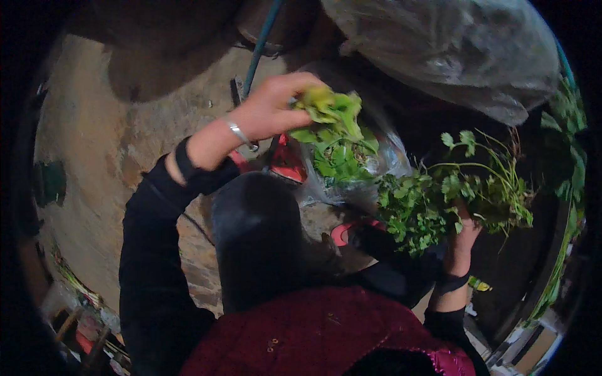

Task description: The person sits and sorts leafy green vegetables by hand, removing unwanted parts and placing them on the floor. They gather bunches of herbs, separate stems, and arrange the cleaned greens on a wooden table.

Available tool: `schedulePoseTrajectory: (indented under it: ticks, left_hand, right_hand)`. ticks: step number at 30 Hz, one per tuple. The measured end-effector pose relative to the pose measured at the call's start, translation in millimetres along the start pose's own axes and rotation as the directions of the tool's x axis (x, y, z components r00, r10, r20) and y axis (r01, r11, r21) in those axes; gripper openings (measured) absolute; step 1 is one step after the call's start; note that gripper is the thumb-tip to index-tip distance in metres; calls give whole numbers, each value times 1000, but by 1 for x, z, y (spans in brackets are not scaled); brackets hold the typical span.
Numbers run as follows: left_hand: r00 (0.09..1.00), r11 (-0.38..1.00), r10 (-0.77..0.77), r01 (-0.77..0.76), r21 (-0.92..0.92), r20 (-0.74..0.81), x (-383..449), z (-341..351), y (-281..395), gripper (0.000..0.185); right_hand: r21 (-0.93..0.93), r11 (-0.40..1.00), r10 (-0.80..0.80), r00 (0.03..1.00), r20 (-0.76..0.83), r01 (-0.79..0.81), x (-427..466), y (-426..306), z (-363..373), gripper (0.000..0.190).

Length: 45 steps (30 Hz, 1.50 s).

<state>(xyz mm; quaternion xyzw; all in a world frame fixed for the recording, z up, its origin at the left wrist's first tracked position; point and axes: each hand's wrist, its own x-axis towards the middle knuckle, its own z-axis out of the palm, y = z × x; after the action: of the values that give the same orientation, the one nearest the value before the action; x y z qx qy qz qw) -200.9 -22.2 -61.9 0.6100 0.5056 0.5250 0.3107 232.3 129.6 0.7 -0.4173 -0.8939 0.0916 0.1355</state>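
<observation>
My left hand (277, 103) grips a clump of yellowing green leaves (341, 110), blurred a little. Just under it lies a clear plastic bag (395, 150) with green leaves (341, 162) inside, on the ground between my feet. On the right, my right hand (466, 230) holds a bunch of coriander (416, 207) from below. Its leafy tops point left, towards the bag, and its stems and thin roots stick out to the right. The coriander hides most of my right fingers.
A large filled plastic sack (451, 51) bulges at the upper right. A blue-green pole (263, 42) slants down at the top. Red shoes (287, 162) flank the bag. Long green stalks (559, 268) line the right edge; more stalks (77, 282) lie at the lower left.
</observation>
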Motion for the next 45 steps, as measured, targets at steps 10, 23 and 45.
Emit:
schedulePoseTrajectory:
  ticks: [10,23,45]
  left_hand:
    - [873,907,-67,-149,394,484,80,69,81,60]
    - [565,512,-822,786,-347,68,37,167,127,40]
    - [620,173,-783,289,-941,47,53,179,47,22]
  right_hand:
    - [-64,906,-424,897,-126,419,29,-36,11,25]
    - [728,-162,-59,743,667,-666,34,-76,25,25]
    - [860,372,275,926,257,-349,48,-62,53,31]
